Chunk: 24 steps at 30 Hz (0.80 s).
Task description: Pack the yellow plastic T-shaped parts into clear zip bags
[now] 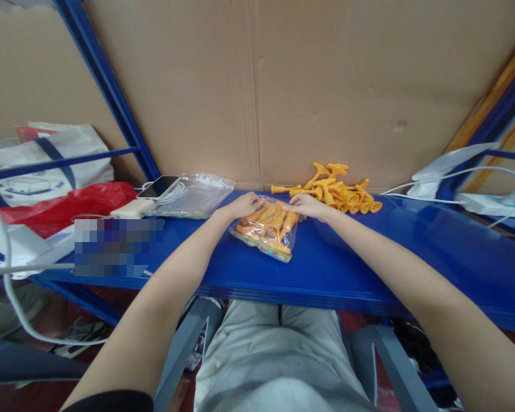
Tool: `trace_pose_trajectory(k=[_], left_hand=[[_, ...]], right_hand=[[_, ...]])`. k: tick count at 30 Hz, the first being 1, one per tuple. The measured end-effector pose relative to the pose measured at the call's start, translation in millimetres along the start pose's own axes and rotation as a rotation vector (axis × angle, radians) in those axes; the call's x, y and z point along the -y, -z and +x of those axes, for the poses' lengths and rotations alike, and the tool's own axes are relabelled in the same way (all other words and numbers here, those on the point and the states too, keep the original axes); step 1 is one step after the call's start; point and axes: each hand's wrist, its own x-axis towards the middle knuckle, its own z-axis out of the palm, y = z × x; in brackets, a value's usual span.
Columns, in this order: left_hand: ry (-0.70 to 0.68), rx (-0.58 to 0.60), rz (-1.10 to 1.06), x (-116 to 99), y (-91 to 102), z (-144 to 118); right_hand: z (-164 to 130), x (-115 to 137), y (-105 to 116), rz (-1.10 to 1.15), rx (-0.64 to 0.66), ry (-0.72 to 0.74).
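Note:
A clear plastic bag (pixel 264 249) with a colourful strip along its near edge lies on the blue table. Inside it are several orange plastic pieces (pixel 271 220), shaped like small horns or trumpets. My left hand (pixel 245 204) pinches the bag's far left corner. At the far right corner, my right hand (pixel 308 206) has its fingers closed on the bag's edge; part of its grip is hidden. Just beyond my right hand sits a pile of the same loose orange pieces (pixel 337 191), with flared round ends.
Flat clear bags (pixel 201 196) lie left of my left hand, beside a phone (pixel 161 187) and a white power bank (pixel 132 209). A red plastic bag (pixel 86 206) and a canvas tote (pixel 81 154) are farther left. Cardboard (pixel 257 86) stands behind; white cables (pixel 433 198) run at right.

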Motion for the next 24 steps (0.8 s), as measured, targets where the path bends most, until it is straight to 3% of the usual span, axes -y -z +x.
trace_pose_trajectory(k=[4, 11, 18, 24], left_hand=[[-0.055, 0.012, -0.054, -6.4, -0.8, -0.9], [-0.164, 0.006, -0.114, -16.6, -1.0, -1.3], [-0.291, -0.112, -0.150, -19.3, -2.7, -0.5], [-0.363, -0.145, -0.135, -19.4, -0.7, 1.2]], right_hand=[[-6.0, 6.5, 5.4, 0.044, 0.152, -0.044], [-12.0, 12.2, 4.6, 0.181, 0.204, -0.132], [-13.4, 15.4, -1.7, 0.417, 0.311, -0.273], [-17.3, 20.3, -8.2, 0.508, 0.339, -0.279]])
